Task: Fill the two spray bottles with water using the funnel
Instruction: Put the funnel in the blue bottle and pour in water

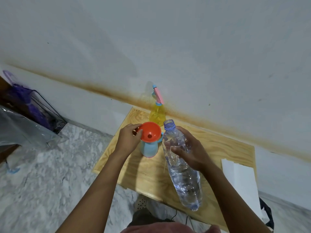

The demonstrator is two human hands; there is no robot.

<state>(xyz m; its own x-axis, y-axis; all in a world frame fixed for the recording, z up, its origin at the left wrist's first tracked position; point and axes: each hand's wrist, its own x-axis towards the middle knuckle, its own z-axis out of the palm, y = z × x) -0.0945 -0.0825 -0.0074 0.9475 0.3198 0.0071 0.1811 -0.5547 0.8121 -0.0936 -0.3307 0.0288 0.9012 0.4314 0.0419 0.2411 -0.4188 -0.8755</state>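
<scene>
Left hand [128,139] pinches the rim of the orange funnel [149,132], which sits in the neck of the blue bottle [149,149] on the wooden table [218,148]. Right hand [190,151] wraps around an uncapped water bottle [182,167], tilted with its mouth beside the funnel. Behind them, a yellow bottle [157,115] stands upright by the wall [168,39].

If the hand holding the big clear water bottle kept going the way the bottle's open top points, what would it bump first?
Probably the yellow spray bottle by the wall: the right hand aims the clear plastic water bottle up toward it. Depth is unclear; the orange funnel sits just left.
</scene>
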